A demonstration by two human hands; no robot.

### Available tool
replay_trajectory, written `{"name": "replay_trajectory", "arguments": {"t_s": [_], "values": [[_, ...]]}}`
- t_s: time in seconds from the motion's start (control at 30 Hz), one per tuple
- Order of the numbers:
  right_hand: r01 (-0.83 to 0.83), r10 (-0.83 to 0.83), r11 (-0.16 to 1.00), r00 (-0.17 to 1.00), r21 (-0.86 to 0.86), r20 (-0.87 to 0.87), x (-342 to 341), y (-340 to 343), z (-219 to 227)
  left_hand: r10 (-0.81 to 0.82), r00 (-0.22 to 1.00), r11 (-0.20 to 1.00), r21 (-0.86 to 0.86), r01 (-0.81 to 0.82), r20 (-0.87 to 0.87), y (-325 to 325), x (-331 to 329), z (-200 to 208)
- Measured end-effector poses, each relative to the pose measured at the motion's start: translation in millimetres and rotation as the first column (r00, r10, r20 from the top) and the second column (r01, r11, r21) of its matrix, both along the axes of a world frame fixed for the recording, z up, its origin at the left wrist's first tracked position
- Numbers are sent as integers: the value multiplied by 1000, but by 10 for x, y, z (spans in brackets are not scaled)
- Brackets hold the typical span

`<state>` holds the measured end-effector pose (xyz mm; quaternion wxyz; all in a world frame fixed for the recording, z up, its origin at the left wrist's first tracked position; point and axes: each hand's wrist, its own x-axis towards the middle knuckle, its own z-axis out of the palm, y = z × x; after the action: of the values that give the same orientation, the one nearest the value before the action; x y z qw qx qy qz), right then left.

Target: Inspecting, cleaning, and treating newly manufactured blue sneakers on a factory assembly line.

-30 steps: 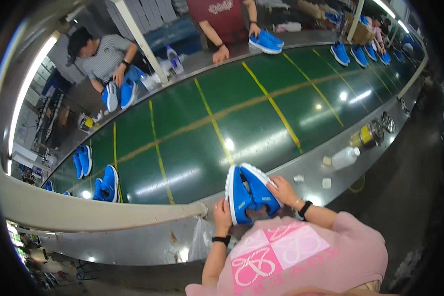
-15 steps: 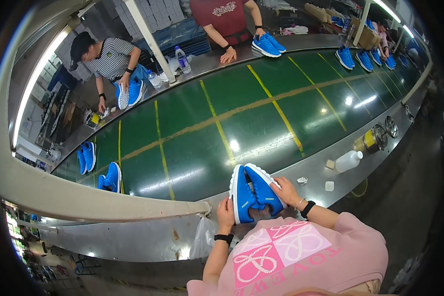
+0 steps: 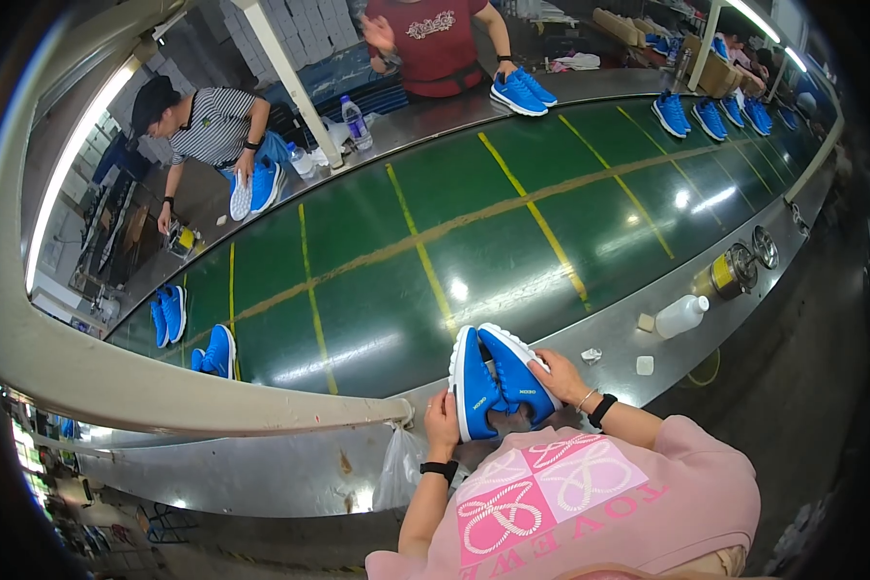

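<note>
A pair of blue sneakers with white soles is held between my hands at the near edge of the metal ledge, the toes close together and pointing at the belt. My left hand (image 3: 442, 422) is closed on the left sneaker (image 3: 475, 391) along its outer side. Around the outer side of the right sneaker (image 3: 518, 372) my right hand (image 3: 558, 375) is closed, thumb on the upper. Parts of the fingers are hidden by the shoes and soles.
A green conveyor belt (image 3: 377, 300) with yellow lines carries several blue sneakers (image 3: 172, 311). Right of me are a white bottle (image 3: 681, 317), a metal pot (image 3: 733, 273) and a white pad (image 3: 645, 364). A beige frame bar (image 3: 261, 411) crosses at left. Co-workers (image 3: 435, 43) stand opposite.
My hands and the sneakers barely move. The belt's lines and shoes have shifted slightly left. The co-worker in dark red has raised a hand; the striped-shirt co-worker reaches toward a yellow-labelled pot.
</note>
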<state>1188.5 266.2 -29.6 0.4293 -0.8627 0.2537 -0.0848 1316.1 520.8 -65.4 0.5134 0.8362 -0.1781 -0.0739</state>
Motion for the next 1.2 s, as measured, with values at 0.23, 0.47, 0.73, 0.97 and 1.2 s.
{"name": "replay_trajectory", "arguments": {"t_s": [0.23,0.47,0.73,0.97,1.2], "values": [[-35,48,989,995,-146,87,-11,-32,-87,-12,1000,1000,-11,12,5,12,0,-61],[-74,-43,938,944,337,327,261,-327,992,-24,999,1000,2,24,-25,6,4,-42],[-931,596,356,156,-85,788,74,26,3824,-23,1000,1000,16,23,-15,5,23,-118],[-908,521,220,-199,-356,830,125,510,4082,11,999,1000,24,-10,-31,51,3,-115],[-873,522,234,-258,-427,813,147,570,4257,-2,1000,1000,12,2,-30,25,7,-116]]}}
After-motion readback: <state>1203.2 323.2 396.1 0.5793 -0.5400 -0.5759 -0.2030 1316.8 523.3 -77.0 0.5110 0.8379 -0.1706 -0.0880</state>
